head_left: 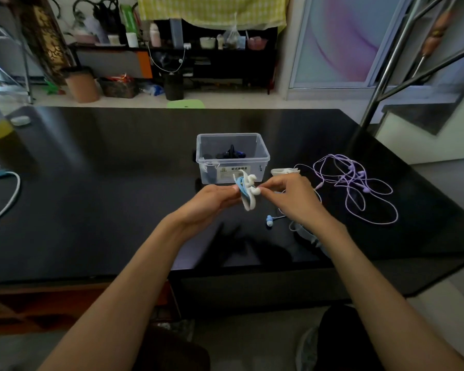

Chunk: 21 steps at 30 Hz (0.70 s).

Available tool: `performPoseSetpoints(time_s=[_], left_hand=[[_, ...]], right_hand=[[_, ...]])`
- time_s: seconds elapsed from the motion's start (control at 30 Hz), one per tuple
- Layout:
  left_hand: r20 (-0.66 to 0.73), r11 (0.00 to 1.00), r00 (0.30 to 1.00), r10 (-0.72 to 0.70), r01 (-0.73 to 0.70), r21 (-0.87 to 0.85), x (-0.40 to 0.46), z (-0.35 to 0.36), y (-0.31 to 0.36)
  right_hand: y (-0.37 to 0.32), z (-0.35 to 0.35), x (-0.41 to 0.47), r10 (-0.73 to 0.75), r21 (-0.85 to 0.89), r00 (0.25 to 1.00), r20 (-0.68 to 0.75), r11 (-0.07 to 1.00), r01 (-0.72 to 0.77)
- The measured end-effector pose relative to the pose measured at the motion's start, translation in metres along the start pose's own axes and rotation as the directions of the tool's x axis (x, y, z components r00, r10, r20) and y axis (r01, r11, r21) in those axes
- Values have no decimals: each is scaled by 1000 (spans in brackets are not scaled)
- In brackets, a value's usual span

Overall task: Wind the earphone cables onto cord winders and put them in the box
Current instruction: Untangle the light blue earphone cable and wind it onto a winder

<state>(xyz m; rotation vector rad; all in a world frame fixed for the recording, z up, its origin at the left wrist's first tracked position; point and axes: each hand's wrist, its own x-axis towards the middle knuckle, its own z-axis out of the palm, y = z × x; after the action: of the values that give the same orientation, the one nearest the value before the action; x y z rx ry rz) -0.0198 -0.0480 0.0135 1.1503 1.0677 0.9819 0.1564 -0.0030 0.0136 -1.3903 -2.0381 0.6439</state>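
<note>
On the glossy black bench (105,183), the left hand (212,202) has its fingers (232,189) curled round a soft white cord winder (248,200) wrapped with thin blue earphone cable (242,184). At its 3 o'clock, the right hand (292,196) pinches the cable end against the winder. The clear plastic box (232,156) sits at 12 o'clock. Loose lilac earphones (359,188) lie further right. The cable looks light, limp and slippery; best held at the winder's body.
</note>
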Motion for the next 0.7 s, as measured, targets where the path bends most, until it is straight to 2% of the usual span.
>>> performPoseSetpoints(time_s=[0.1,0.27,0.37,0.57,0.7], left_hand=[[-137,998,991,-8,-2,-69,6,5,-4],[-193,958,973,-126,69,-280,9,11,-7],[-248,951,964,-95,15,-309,11,10,-9],[-299,917,950,-87,-41,-398,11,12,-11],[-340,936,937,-80,-47,-349,12,11,-13]], right_hand=[[-6,8,-3,-18,-37,1000,-2,999,17],[-15,12,-4,39,-53,973,226,998,-28],[-22,17,-5,74,-60,942,327,997,-57],[-35,13,-7,117,-65,895,431,993,-99],[-35,11,-9,160,-52,888,431,987,-153]])
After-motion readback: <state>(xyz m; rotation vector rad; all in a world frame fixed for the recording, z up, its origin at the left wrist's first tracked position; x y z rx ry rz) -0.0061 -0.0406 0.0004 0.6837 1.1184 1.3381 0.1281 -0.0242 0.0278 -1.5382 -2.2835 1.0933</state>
